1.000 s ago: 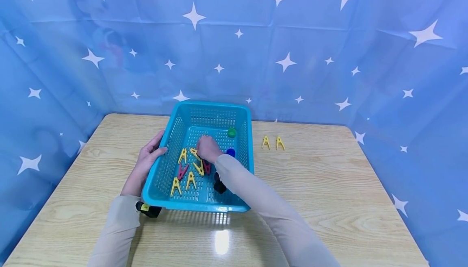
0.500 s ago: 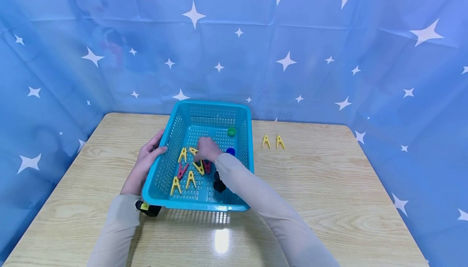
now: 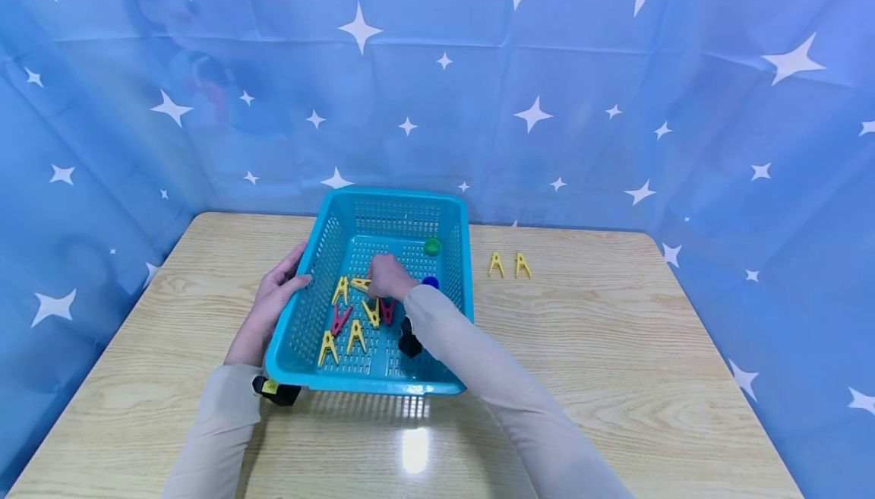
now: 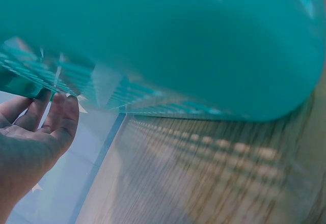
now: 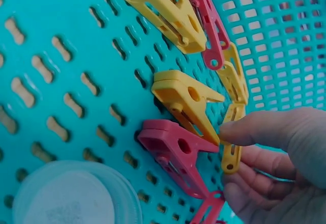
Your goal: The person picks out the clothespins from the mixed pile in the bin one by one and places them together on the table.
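Observation:
A blue plastic basket (image 3: 399,386) with perforated walls stands on the table. My left hand (image 3: 276,294) grips its left rim, thumb over the edge; in the left wrist view the fingers (image 4: 69,114) touch the rim from outside. My right hand (image 3: 391,277) reaches inside the basket, its thumb and fingers closed about a yellow clothespin (image 5: 232,159). Close by lie a red clothespin (image 5: 175,155) and another yellow clothespin (image 5: 186,99). Several more yellow and red clothespins are spread over the basket's left half, such as a yellow one (image 3: 328,348) near the front corner.
Two yellow clothespins (image 3: 522,265) lie on the wooden table (image 3: 615,347) right of the basket. Inside the basket are a green round cap (image 3: 432,247), a blue round cap (image 3: 431,281) and a translucent round thing (image 5: 76,198). A starry blue curtain (image 3: 437,89) hangs behind.
The right hand's thumb and fingers have shifted slightly, and the yellow clothespin at them has turned a little, now lying more level. The left hand and basket keep their place.

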`<act>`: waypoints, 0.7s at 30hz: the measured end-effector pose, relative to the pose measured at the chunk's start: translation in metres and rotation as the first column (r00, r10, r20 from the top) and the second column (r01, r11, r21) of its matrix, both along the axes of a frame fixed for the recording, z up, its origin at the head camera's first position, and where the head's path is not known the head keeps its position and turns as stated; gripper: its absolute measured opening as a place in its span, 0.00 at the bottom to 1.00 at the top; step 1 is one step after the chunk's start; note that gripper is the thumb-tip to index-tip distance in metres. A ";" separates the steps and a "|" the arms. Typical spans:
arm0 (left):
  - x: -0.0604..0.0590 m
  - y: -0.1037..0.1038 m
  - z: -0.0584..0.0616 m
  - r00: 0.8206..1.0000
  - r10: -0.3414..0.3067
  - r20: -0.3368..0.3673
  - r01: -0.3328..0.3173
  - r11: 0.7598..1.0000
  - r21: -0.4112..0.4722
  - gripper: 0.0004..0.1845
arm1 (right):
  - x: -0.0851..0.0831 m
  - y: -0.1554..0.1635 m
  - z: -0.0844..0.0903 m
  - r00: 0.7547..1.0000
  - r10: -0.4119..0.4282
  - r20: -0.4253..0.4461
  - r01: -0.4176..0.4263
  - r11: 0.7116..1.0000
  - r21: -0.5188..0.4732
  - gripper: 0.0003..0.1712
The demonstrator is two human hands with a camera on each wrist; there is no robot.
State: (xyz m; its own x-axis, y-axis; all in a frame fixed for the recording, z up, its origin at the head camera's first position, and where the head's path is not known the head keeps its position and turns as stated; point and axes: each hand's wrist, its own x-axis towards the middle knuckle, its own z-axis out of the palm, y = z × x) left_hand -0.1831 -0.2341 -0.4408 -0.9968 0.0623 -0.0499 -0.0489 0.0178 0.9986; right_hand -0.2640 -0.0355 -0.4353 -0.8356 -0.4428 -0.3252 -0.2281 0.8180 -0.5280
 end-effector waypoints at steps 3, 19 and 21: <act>0.000 0.000 0.000 1.000 0.001 0.003 -0.001 1.000 0.000 0.33 | -0.001 0.001 0.000 1.000 0.008 -0.026 -0.008 1.000 -0.017 0.29; -0.001 -0.001 -0.001 1.000 0.003 -0.022 -0.003 1.000 0.003 0.32 | -0.001 0.019 0.034 0.993 -0.086 -0.075 0.062 0.958 -0.279 0.18; -0.001 -0.001 -0.001 1.000 0.001 -0.024 -0.001 1.000 0.001 0.32 | 0.000 0.022 0.039 0.991 -0.104 -0.081 0.076 0.950 -0.302 0.16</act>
